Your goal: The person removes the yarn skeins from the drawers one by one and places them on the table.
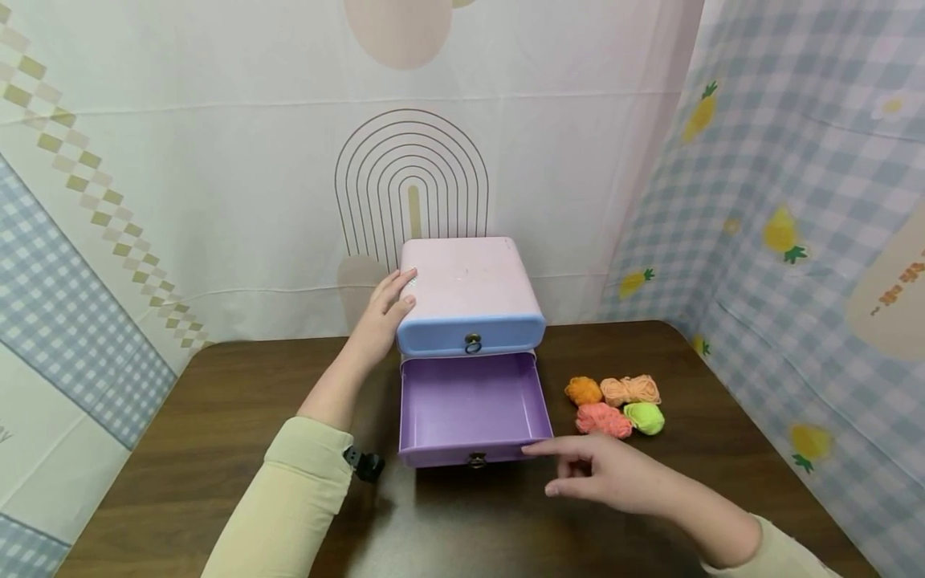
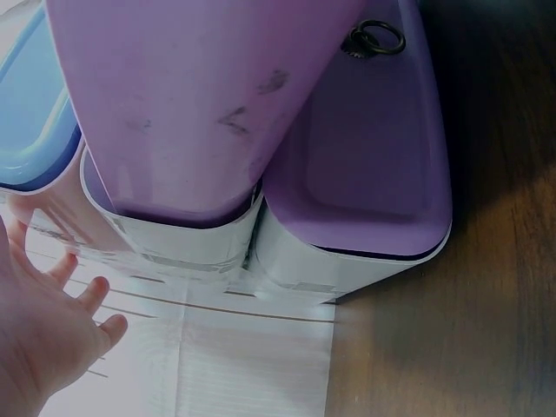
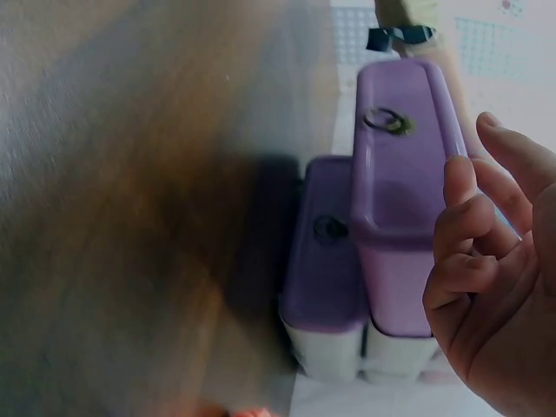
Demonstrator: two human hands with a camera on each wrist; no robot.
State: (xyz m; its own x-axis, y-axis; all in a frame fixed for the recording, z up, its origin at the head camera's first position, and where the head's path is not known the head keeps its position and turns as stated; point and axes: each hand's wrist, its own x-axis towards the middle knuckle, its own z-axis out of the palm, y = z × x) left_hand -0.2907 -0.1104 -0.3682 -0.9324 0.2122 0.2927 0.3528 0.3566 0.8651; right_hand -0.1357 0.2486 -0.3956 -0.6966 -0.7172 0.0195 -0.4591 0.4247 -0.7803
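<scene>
A small stacked drawer cabinet (image 1: 462, 277) stands against the wall, its top tier pink with a closed blue drawer front (image 1: 433, 337). Below it a purple drawer (image 1: 441, 457) is pulled far out, with nothing inside. The left wrist view shows another purple drawer (image 2: 373, 156) beneath, closed, with a ring pull. My left hand (image 1: 379, 321) rests on the left side and top edge of the pink tier, fingers extended. At the right end of the open drawer's front rim, my right hand (image 1: 614, 474) touches with its index finger; the other fingers are loosely bent.
Right of the cabinet lie an orange yarn bundle (image 1: 583, 391), a peach yarn skein (image 1: 631, 390), a coral yarn bundle (image 1: 603, 420) and a lime yarn ball (image 1: 645, 418). All stand on a dark wooden table (image 1: 238, 417). Patterned cloth (image 1: 238, 201) hangs behind and at both sides.
</scene>
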